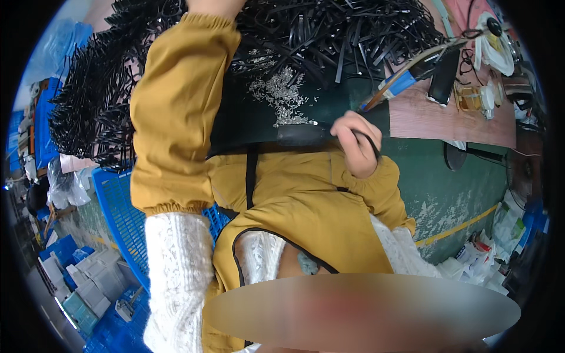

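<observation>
My right hand (357, 138) is at the front edge of a dark mat (235, 126), its fingers closed on a thin black strip (372, 144) that curves down past the knuckles. Just left of those fingers lies a flat dark block (300, 135). Small silvery metal pieces (281, 94) are scattered on the mat behind it. My left arm reaches far across the table, and my left hand (215, 6) is cut off by the upper edge, so its fingers are hidden. It is nearest to a big heap of black strips (353, 38).
More black strips (88, 109) are piled at the left. To the right are a stick with blue wrapping (400, 83), a black flat object (444, 76) and a jar (471, 98). A blue plastic basket (120, 217) stands beside me on the left; bags (474, 259) lie lower right.
</observation>
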